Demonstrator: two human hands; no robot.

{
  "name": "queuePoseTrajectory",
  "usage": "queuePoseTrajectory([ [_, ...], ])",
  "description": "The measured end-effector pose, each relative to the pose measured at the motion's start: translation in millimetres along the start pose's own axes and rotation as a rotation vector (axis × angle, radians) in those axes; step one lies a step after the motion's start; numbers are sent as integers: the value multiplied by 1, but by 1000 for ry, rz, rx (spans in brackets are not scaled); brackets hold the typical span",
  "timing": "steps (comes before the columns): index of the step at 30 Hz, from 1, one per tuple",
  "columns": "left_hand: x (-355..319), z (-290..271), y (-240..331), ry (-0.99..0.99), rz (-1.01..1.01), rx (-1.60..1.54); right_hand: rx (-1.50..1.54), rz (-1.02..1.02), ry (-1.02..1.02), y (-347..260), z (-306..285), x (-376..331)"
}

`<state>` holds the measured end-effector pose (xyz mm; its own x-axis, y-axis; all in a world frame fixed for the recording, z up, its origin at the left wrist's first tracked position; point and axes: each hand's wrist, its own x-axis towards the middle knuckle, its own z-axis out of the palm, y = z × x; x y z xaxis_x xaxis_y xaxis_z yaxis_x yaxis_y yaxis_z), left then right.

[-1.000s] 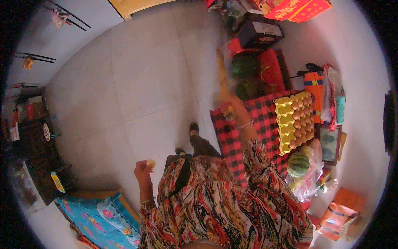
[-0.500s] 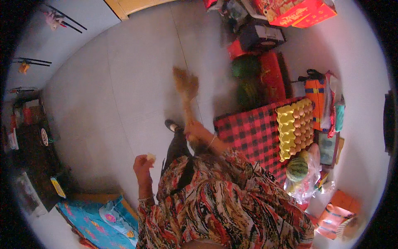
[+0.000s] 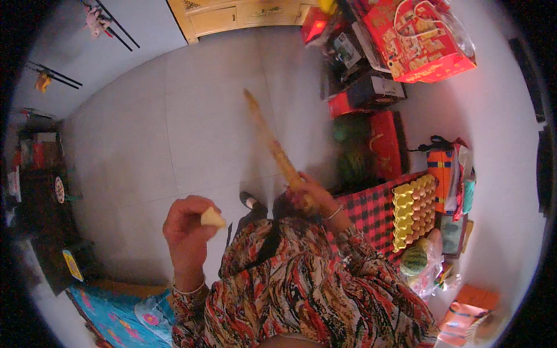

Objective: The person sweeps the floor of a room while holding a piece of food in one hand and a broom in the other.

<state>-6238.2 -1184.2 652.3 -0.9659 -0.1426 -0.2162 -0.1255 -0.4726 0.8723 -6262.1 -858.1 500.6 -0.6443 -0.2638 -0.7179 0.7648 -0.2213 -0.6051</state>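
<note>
My left hand [image 3: 192, 227] is raised at the lower left, its fingers closed on a small pale-yellow piece of food [image 3: 213, 218] whose exact kind I cannot make out. My right hand [image 3: 313, 196], in front of my body, grips the near end of a straw-coloured hand broom [image 3: 270, 139]. The broom points away and slightly left over the grey tiled floor [image 3: 203, 110], seen almost edge-on. Whether its tip touches the floor, I cannot tell. Below the right hand, part of my dark trousers and one black shoe [image 3: 248, 200] show.
To the right, a red-and-black checked cloth [image 3: 365, 211] bears a yellow tray of eggs [image 3: 413, 211]. A watermelon [image 3: 415, 261] lies beside it in clear plastic. Farther off stand boxes and a red gift bag [image 3: 426, 43]. A wooden cabinet [image 3: 243, 17] is at the far wall; blue floral bedding [image 3: 116, 313] lies lower left.
My left hand has come up closer with the food piece. My right hand has shifted right, and the broom has turned from its broad face to its thin edge. The view has tilted up slightly.
</note>
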Motion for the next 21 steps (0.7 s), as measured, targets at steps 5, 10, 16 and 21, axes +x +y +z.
queuePoseTrajectory([
  [5,29,44,75,-773,606,96,-140,-28,228,-10,-67,31],
  [10,47,67,91,-844,540,154,-138,-45,361,-19,-108,65],
  [16,89,102,88,-844,566,150,-677,-213,258,46,-145,113],
  [21,115,127,87,-880,548,130,-616,-218,155,-38,-59,80],
])
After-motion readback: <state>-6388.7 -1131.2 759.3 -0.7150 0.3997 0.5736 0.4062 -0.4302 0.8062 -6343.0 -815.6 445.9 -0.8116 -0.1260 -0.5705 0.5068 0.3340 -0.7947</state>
